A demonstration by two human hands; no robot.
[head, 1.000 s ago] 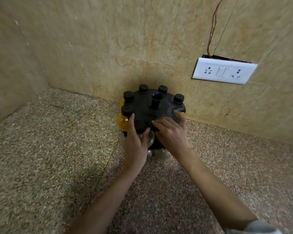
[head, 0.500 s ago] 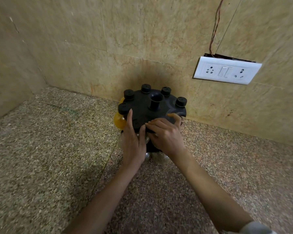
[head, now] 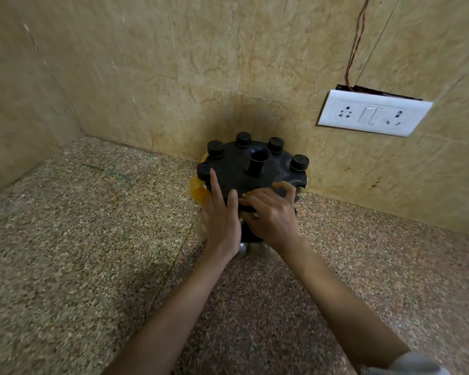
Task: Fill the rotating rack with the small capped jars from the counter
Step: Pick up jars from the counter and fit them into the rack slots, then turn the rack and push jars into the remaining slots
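The black rotating rack (head: 236,169) stands against the back wall, its central post upright. Several black-capped jars (head: 299,162) hang around its rim. A yellow-filled jar (head: 198,191) shows at the left, and clear jars (head: 259,250) peek out below my wrists. My left hand (head: 222,220) lies flat against the rack's front left, index finger straight along the top beside a cap (head: 205,171). My right hand (head: 272,216) covers the front rim, with fingers curled over it and thumb arched onto the top. What lies under that hand is hidden.
The speckled granite counter (head: 92,239) stretches left and right of the rack. Tiled walls meet in a corner at the far left. A white switch and socket plate (head: 374,116) hangs tilted on the wall at the right, with wires (head: 356,41) rising from it.
My right thumb has drawn in from near the right-hand cap and now arches onto the rack top. My left hand has slid slightly up the rack's front. The rack has stayed in place.
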